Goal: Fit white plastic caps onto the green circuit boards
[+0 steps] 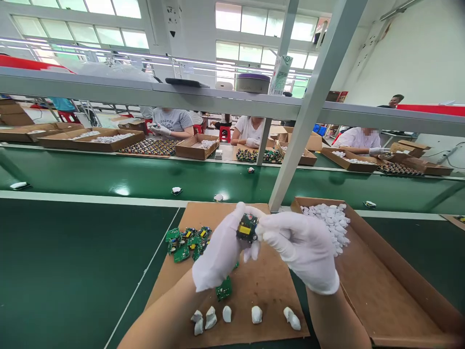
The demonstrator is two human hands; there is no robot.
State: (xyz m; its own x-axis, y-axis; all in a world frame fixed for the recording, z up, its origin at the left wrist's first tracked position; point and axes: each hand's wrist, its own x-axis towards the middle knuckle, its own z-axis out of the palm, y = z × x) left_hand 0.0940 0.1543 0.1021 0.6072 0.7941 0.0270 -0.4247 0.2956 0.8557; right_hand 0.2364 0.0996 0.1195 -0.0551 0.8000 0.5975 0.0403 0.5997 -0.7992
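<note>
In white gloves, both my hands are raised over a brown cardboard sheet [269, 300]. My left hand [221, 252] grips a small circuit board [247, 229] with a yellow-wrapped part facing me. My right hand [303, 247] is closed in a pinch against the board's right edge; what sits between its fingertips is hidden by the white glove. Behind my left hand lies a pile of green circuit boards [182, 253], and one more board [224, 289] is below it. Several white putty-like lumps [256, 315] form a row along the sheet's near edge.
To the right, a shallow cardboard box [385, 291] holds a heap of white discs [329, 223]. A slanted grey post [298, 140] rises behind my hands. Beyond, a green conveyor belt [145, 177] carries a few boards with white tops. Co-workers sit across it with boxes.
</note>
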